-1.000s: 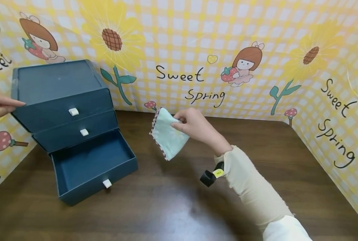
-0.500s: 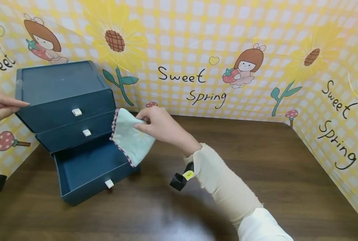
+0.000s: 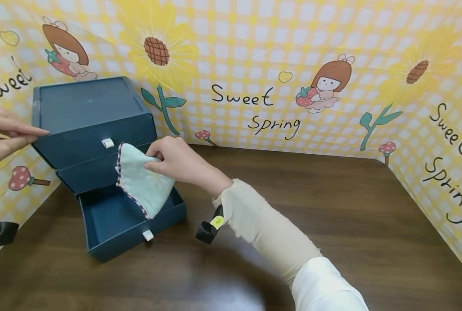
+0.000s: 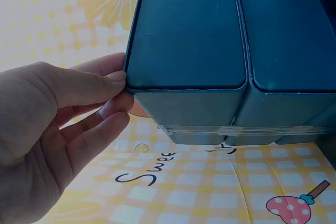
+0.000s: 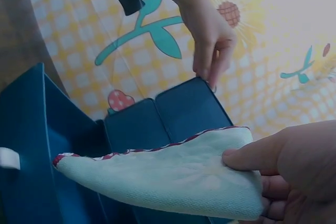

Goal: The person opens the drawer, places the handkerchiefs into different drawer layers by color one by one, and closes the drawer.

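My right hand (image 3: 176,160) pinches a small folded mint-green towel (image 3: 143,177) by its right side, thumb on the near face. Its edge has a dark red-and-white stitched trim, and a pale flower pattern shows on the towel (image 5: 194,174) in the right wrist view. The towel hangs over the pulled-out bottom drawer (image 3: 102,216) of a dark blue drawer box (image 3: 90,103), hiding part of it. My left hand (image 3: 7,134) pinches the box's upper front left corner; in the left wrist view the fingertips (image 4: 116,76) lie right at that corner.
The upper two drawers are closed, and a white pull tab (image 3: 108,143) marks the top one. Another tab (image 3: 148,235) is on the bottom drawer's front. The brown wooden table (image 3: 332,216) meets a yellow checked backdrop (image 3: 231,52) behind and at both sides.
My right hand has carried the towel leftward from beside the drawer box to over the bottom drawer. My left hand stays at the box's corner, while the head view has shifted slightly.
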A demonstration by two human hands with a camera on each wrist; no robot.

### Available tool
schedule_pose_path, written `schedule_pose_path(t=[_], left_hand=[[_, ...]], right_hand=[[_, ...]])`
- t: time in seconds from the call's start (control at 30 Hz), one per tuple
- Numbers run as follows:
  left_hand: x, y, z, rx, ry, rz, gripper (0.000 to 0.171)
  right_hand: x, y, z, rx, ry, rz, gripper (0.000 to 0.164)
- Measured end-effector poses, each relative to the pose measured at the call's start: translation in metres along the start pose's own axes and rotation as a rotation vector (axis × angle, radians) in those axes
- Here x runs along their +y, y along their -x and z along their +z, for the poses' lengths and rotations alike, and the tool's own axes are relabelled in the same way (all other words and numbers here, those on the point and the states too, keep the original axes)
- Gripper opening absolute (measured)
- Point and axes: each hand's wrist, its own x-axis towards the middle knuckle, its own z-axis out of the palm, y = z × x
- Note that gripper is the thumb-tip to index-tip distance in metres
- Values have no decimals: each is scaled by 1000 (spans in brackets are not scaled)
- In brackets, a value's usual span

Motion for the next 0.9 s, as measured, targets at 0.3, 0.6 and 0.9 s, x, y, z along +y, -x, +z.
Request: schedule_pose_path(t=[0.3, 0.6, 0.9], left_hand=[[-11, -1, 3, 5, 6, 8, 17], [-20, -1, 3, 2, 62, -34, 23], [-11, 1, 6, 2, 15, 18, 19]], right_hand=[[-17, -13, 13, -55, 31, 5, 18], [-27, -24, 20, -69, 22, 2, 20], [-23, -33, 41, -98, 10, 71, 22]])
